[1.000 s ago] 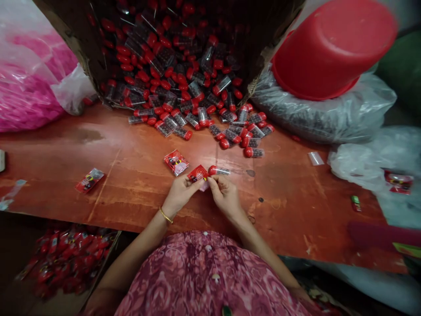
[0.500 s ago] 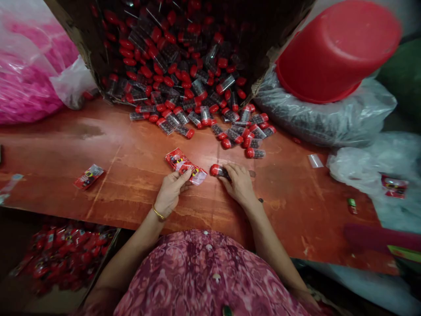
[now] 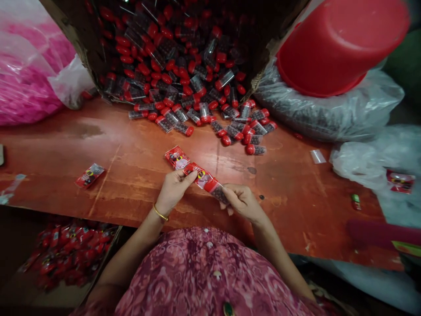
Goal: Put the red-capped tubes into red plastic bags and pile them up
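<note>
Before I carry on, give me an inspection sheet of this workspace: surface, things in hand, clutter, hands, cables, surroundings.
Surface: reddish-brown table, marked by dark stains.
Things in hand: red printed packet and red-capped tube; the cap meets the packet, but how far inside is unclear.
Clutter: second packet just beyond the left hand, third packet farther left; loose tubes spill from a cardboard box.
Hands: left pinches the packet; right hand grips the tube's clear end.
Cables: nothing seen.
Surroundings: upturned red bucket on a plastic bag at right; bag of pink pieces at left.
</note>
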A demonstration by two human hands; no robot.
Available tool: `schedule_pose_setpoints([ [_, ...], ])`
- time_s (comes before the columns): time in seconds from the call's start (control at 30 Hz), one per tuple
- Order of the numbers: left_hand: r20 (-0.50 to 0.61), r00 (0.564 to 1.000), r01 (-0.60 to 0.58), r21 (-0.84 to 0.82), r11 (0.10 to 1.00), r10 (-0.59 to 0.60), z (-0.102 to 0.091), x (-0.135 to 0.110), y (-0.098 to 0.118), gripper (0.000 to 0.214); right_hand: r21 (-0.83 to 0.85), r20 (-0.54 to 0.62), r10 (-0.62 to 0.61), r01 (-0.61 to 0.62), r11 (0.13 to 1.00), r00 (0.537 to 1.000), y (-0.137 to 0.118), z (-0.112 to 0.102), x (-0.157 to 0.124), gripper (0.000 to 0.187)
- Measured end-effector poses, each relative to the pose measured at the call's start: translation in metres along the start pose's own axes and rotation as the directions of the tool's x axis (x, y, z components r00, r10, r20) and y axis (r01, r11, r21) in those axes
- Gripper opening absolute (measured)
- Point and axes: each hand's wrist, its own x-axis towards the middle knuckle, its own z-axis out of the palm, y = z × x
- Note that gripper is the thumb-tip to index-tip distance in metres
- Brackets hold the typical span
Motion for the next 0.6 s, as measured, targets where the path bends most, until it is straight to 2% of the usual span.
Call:
schedule_pose_setpoints([
  [0.17,0.094,0.992,-0.096,0.206,0.974,0.078,-0.005,-0.001,0.005,0.029,0.048,0.123,0.049,-0.056,0.997,0.991,0.002,0.000,0.007,0.055],
  [0.33,0.131,0.984,-0.154,0.238,0.959,0.125,-0.004,0.000,0.006,0.029,0.181,0.085,0.117,-0.131,0.975,0.989,0.015,0.008,0.014,0.055],
  [0.4,0.135,0.982,-0.160,0.230,0.960,0.131,-0.003,0.001,0.005,0.028,0.193,0.015,0.080,-0.081,0.978,0.997,0.016,0.011,0.015,0.056],
  [0.5,0.122,0.984,-0.153,0.200,0.968,0.131,-0.002,0.002,0.004,0.026,0.163,-0.087,-0.043,0.057,0.985,0.995,0.014,0.015,0.017,0.056],
  [0.6,0.067,0.990,-0.135,0.136,0.981,0.127,0.000,0.002,0.003,0.025,0.149,-0.094,-0.117,0.130,0.980,0.989,0.013,0.018,0.017,0.054],
])
